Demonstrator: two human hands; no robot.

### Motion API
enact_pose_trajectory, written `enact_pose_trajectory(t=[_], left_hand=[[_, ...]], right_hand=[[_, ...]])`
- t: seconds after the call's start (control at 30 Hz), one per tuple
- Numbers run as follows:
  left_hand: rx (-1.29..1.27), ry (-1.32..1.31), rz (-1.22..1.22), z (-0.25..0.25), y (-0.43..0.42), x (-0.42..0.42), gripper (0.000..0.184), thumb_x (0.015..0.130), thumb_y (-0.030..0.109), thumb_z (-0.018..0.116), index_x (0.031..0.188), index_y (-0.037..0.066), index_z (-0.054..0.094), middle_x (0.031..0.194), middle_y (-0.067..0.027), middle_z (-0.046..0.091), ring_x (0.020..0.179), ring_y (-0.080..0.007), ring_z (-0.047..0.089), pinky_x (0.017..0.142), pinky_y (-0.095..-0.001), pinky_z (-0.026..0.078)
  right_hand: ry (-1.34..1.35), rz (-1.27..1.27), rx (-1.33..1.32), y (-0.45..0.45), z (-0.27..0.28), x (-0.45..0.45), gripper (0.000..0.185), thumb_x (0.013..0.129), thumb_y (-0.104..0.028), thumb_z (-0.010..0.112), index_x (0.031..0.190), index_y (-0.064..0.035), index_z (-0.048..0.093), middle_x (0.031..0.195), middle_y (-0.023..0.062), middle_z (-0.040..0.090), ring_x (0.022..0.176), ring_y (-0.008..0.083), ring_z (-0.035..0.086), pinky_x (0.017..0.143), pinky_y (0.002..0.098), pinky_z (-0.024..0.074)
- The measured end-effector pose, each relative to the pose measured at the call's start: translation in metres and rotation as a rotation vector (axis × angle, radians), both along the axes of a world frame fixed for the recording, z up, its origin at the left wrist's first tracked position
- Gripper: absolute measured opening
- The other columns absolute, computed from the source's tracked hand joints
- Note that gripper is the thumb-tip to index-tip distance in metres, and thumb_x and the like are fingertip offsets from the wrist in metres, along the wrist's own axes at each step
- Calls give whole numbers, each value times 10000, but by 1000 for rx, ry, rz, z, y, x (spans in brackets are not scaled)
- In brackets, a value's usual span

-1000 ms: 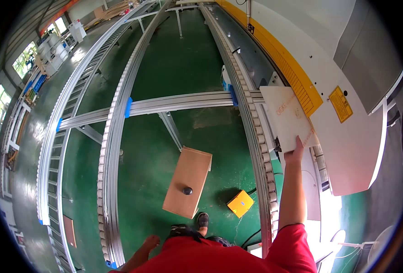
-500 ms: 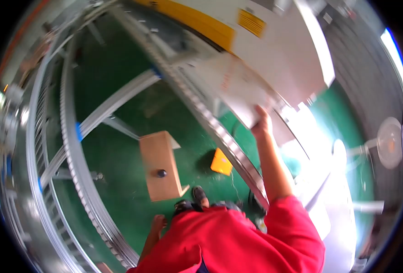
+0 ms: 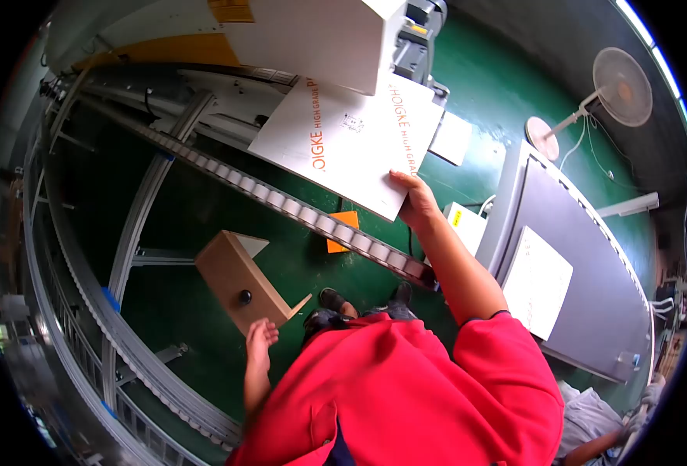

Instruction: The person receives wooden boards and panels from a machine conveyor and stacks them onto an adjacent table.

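A white panel (image 3: 359,147) with orange lettering lies partly beneath the white machine housing. My right hand (image 3: 416,198) grips its near edge, thumb on top and fingers underneath. Low on the left, my left hand (image 3: 262,335) holds nothing, its fingers apart, in front of a brown wooden box (image 3: 235,281) with a round black object (image 3: 245,297) on it. The roller rail (image 3: 289,205) runs between me and the panel.
A yellow box (image 3: 343,232) rests on the green floor beyond the rail. To the right stands a dark conveyor belt (image 3: 592,272) carrying another white panel (image 3: 537,281). Farther back is a white fan (image 3: 621,87). A co-worker in grey (image 3: 589,419) is at bottom right.
The view has swung right, bringing the conveyor belt and the co-worker into sight. My right hand still grips the panel, which is turned and farther out from the rails. My left hand has come up.
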State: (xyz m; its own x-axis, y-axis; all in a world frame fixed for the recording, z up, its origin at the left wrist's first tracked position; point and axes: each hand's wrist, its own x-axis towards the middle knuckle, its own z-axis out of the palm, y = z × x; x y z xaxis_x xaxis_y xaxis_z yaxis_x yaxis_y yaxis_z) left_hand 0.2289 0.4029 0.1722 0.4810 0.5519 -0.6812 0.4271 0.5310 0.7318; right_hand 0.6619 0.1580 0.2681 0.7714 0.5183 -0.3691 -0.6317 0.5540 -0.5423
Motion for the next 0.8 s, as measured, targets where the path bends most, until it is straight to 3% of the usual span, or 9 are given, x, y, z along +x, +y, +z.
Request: enact_pose_trajectory(t=[0.13,0.37,0.6,0.8], left_hand=[[3,-252,-120,61,-15,78,221,964,211,485,1096,50,559,964,-72,620,827,-148,600,754,-285,479],[-50,-489,-417,136,-80,182,278,970,202,449,1179,29,513,1031,-101,603,904,-179,591,845,-320,476],[-6,-585,-702,172,-152,255,371,979,231,436,1295,36,418,1183,-122,539,970,-179,576,872,-317,463],[282,-494,-1013,168,-208,337,494,972,309,480,1364,27,374,1288,-110,481,1111,-189,521,937,-319,418]], right_hand=[[-20,-71,-66,-64,10,-26,507,796,-117,687,1226,58,481,1105,184,615,996,304,629,924,434,507],[32,-283,-117,-169,28,-85,442,787,-67,679,1174,48,500,1043,156,625,924,266,648,854,420,545],[1,-535,-142,-270,24,-147,523,775,-91,675,1233,45,463,1066,157,616,916,256,651,817,396,555],[-74,-665,-269,-358,18,-190,604,743,-105,672,1282,48,446,1105,165,614,951,277,645,860,391,539]])
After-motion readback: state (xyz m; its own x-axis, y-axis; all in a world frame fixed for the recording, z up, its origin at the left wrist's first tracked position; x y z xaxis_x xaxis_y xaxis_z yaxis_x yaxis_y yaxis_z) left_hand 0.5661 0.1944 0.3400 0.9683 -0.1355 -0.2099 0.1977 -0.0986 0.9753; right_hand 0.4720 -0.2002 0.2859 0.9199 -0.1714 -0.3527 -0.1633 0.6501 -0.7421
